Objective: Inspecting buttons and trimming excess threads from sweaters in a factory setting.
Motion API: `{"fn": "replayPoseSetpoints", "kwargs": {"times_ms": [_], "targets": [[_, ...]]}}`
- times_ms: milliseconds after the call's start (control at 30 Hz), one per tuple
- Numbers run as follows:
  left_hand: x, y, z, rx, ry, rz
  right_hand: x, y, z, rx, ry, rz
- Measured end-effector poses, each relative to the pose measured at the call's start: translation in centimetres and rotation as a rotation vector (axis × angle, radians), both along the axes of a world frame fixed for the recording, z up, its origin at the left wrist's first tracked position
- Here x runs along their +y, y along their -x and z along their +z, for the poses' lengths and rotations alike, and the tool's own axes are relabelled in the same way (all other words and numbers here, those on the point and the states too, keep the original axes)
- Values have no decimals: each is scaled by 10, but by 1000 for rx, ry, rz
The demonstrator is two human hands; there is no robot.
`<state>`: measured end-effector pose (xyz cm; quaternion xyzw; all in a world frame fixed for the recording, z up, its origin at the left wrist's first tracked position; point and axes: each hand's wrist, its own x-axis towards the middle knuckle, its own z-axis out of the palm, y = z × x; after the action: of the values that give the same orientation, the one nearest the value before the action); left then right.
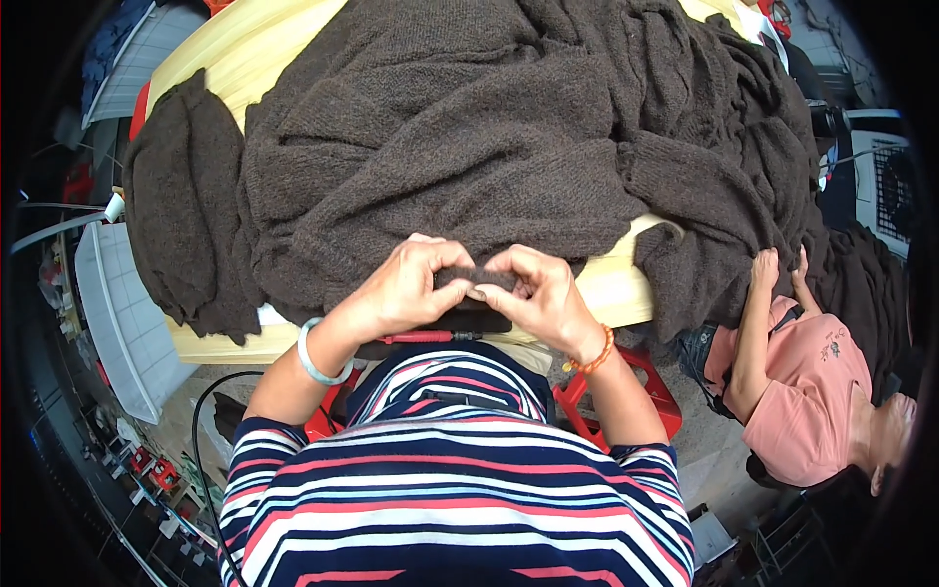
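Note:
A big heap of dark brown knitted fabric covers most of the table before me. At its near edge, my left hand and my right hand meet, thumbs nearly touching. Between them they pinch a small rolled or folded edge of brown knit. Both hands are closed, fingers curled and thumbs on top. Whether this edge joins the big heap is hidden behind the hands. Just below them, at the table's front edge, lies a slim red-handled tool, partly covered by the knit and my arm.
A separate brown knit piece lies on the left of the pale wooden table. At right, a co-worker in a pink shirt handles brown knit. Red stools stand beneath the table's near side. A black cable hangs at left.

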<state>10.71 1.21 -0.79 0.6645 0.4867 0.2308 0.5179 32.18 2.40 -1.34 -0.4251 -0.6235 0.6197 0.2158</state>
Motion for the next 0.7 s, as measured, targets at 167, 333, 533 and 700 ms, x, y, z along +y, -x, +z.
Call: {"fn": "replayPoseSetpoints", "kwargs": {"times_ms": [167, 333, 533, 700], "targets": [[-19, -9, -6, 221, -372, -55, -20, 7, -1, 6, -493, -13], [-12, -4, -11, 332, -334, -80, -23, 7, -11, -49, -462, -27], [4, -2, -20, 160, -152, 157, -24, 8, -10, -90, -417, -35], [7, -31, -46, 448, -508, 72, -28, 7, -22, -106, -400, -18]]}}
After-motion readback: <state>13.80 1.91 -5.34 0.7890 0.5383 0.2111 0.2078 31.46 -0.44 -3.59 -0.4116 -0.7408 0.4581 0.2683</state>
